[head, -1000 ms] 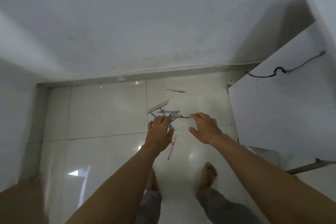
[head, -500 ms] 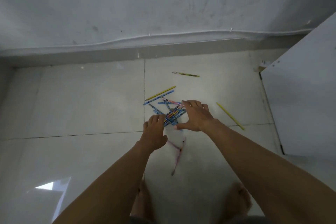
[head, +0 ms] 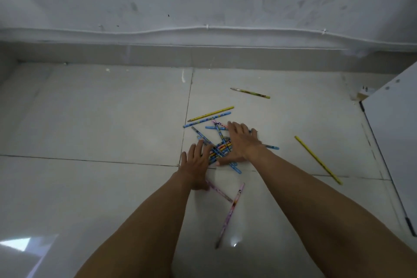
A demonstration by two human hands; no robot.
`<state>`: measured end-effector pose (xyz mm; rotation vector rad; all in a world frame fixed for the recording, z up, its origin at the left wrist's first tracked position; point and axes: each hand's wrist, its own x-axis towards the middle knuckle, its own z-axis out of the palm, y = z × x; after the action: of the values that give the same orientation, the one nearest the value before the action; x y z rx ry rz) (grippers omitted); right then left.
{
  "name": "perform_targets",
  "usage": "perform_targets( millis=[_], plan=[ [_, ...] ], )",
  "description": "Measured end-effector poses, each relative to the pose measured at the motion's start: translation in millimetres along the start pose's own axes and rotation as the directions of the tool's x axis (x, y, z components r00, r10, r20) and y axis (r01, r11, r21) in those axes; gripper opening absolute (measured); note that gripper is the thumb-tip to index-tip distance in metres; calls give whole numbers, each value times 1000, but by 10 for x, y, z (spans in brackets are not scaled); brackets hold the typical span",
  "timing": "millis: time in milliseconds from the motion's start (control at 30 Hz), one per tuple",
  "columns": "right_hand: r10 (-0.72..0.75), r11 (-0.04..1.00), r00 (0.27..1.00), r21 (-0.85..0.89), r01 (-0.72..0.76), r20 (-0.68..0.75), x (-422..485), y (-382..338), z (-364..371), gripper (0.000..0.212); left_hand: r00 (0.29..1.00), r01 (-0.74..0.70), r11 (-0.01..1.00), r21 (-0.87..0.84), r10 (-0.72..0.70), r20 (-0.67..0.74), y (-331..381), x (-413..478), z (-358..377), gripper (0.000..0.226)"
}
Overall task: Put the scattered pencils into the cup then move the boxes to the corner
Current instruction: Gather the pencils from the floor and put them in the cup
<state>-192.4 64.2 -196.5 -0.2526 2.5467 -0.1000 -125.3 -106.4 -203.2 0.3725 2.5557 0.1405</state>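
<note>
Several pencils lie scattered on the white tiled floor. A tangled pile of mostly blue pencils sits between my hands. My left hand rests flat on the pile's left edge, fingers spread. My right hand lies palm down over the right side of the pile, fingers apart. A yellow pencil and a blue one lie just beyond the pile. A green pencil is farther off, a long yellow pencil to the right, and two pink pencils near my forearms. No cup or boxes are in view.
A grey wall with a skirting ledge and a thin white cable runs across the back. A white cabinet panel stands at the right edge. Glossy floor tiles stretch to the left.
The view has dropped closer to the floor. Both hands have come down onto the pencil pile, the left one now touching it and the right one pressing flatter over it.
</note>
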Motion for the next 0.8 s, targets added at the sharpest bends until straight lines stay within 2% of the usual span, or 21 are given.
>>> perform_targets(
  millis=[100, 200, 300, 400, 600, 700, 800],
  plan=[
    [-31, 1000, 999, -5, 31, -24, 50, -48, 74, 141, 1000, -26, 995, -93, 27, 4, 114, -36, 121, 143],
    [-61, 998, 995, -37, 58, -79, 93, -68, 159, 120, 999, -37, 985, -168, 38, 1, 312, -110, 337, 153],
    [-81, 997, 992, -15, 80, -95, 113, -34, 179, 93, 1000, -27, 997, -72, 28, 5, 427, -199, 504, 155],
    [-128, 992, 990, 10, 129, -65, 139, 5, 168, 96, 1000, 4, 998, -59, -3, 7, 474, -202, 502, 150],
    [-167, 980, 985, 97, 172, -52, 126, 169, 184, 100, 1000, -23, 994, -102, 22, -9, 422, -158, 424, 133],
    [-182, 974, 980, 123, 191, -87, 116, 228, 193, 77, 998, -35, 995, -95, 30, -49, 346, -128, 350, 125],
    [-217, 966, 970, 116, 229, -108, 92, 231, 201, 51, 995, 8, 994, -111, -19, -101, 278, -101, 297, 116]
  ],
)
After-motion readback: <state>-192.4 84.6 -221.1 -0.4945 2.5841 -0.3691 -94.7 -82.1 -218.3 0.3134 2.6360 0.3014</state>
